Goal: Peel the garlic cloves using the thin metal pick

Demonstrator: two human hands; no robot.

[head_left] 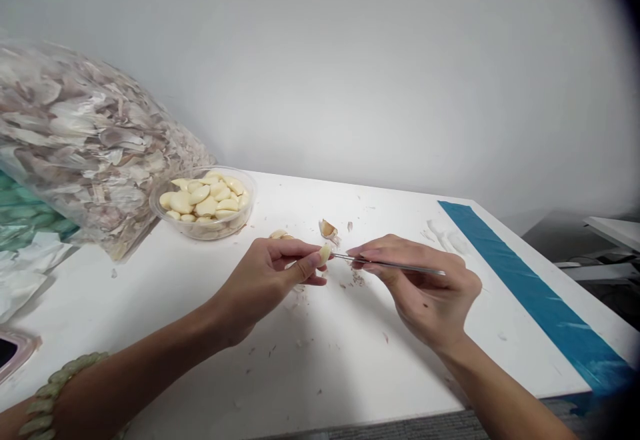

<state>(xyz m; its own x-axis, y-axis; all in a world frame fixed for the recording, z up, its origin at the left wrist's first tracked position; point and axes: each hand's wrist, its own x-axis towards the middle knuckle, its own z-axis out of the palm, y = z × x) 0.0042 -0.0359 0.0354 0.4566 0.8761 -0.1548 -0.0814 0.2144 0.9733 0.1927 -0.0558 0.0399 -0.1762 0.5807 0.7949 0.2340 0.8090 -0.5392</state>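
Note:
Between the thumb and fingers of my left hand [270, 280] is a pale garlic clove [325, 253]. My right hand [425, 287] grips thin metal tweezers [405, 267] like a pen, their tip at the clove's right side. Whether the tip touches the clove or pinches some skin is too small to tell. Just behind my hands lies a piece with brown garlic skin [328, 229]. Other cloves [280, 234] lie partly hidden behind my left hand. A clear plastic bowl [240, 223] full of peeled cloves stands to the left.
A large clear bag of garlic skins [95, 140] leans at the back left, near a green bag [30, 210] and white tissue [30, 270]. A phone-like object [17, 353] lies at the left edge. Blue tape [530, 287] runs along the right of the white table [190, 367]. Skin scraps are scattered about.

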